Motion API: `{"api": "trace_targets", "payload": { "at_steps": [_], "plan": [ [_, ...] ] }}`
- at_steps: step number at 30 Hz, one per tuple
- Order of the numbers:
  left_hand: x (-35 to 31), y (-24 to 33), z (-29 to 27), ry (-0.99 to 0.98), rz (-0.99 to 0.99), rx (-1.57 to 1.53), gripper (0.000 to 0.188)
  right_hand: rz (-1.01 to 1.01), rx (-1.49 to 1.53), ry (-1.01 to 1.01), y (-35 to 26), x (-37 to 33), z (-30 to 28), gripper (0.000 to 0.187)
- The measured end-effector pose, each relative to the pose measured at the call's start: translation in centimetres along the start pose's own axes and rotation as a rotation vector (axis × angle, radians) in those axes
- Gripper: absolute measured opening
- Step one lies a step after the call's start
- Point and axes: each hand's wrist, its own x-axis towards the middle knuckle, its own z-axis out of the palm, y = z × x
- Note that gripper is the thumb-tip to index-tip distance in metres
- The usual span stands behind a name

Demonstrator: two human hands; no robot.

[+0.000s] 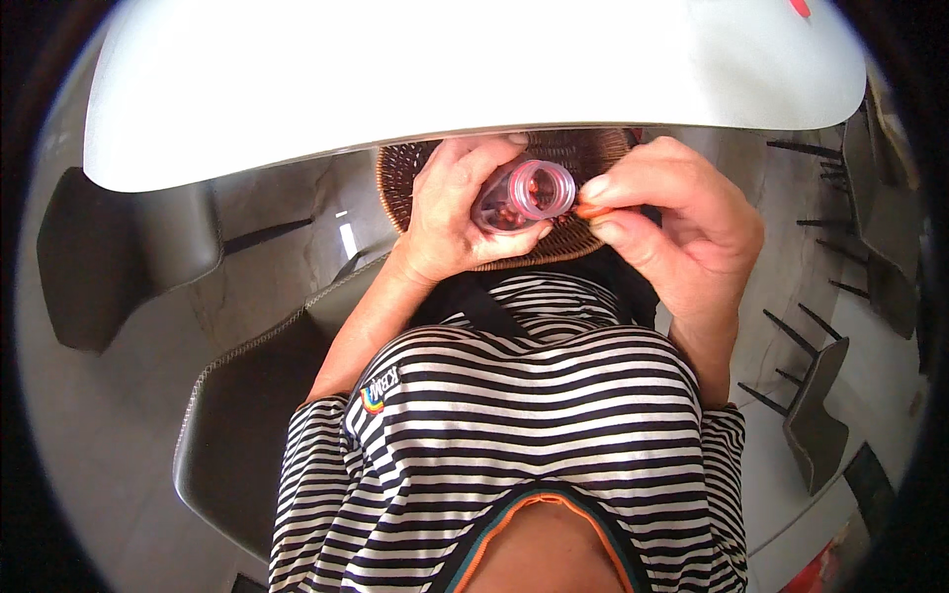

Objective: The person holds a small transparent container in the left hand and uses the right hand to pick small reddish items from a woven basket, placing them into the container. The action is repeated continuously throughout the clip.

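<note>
My left hand is wrapped round a clear plastic bottle, tilted so that its uncapped, pink-tinted mouth points right. Several small reddish-brown pieces lie inside it. Right beside the mouth, my right hand pinches a small orange piece between thumb and forefinger; its exact kind is too small to make out. Under both hands a brown wicker basket rests at my lap. Its contents are mostly hidden by the hands and the bottle.
Just beyond the basket is the edge of a white table, which covers the basket's far part. A small red thing lies at its far right. Grey chairs stand at the left and right; I sit on a grey chair.
</note>
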Motion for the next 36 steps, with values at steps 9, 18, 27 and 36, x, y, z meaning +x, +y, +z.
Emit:
{"api": "trace_targets", "payload": {
  "at_steps": [9, 18, 27, 36],
  "plan": [
    [-0.6, -0.3, -0.2, 0.004, -0.016, 0.014, 0.072, -0.02, -0.126, 0.013, -0.5, 0.2, 1.1, 0.02],
    [-0.5, -0.2, -0.5, 0.03, 0.011, -0.015, 0.071, -0.04, -0.297, 0.106, -0.5, -0.1, 1.8, 0.018],
    [-0.8, -0.1, -0.8, 0.014, -0.015, -0.002, 0.07, 0.0, -0.339, 0.102, 0.3, -0.3, 2.2, 0.019],
    [-1.7, -1.0, -1.2, 0.032, -0.057, -0.046, 0.07, 0.219, -0.993, -0.48, 11.1, -6.8, 2.3, 0.026]
  ]
}}
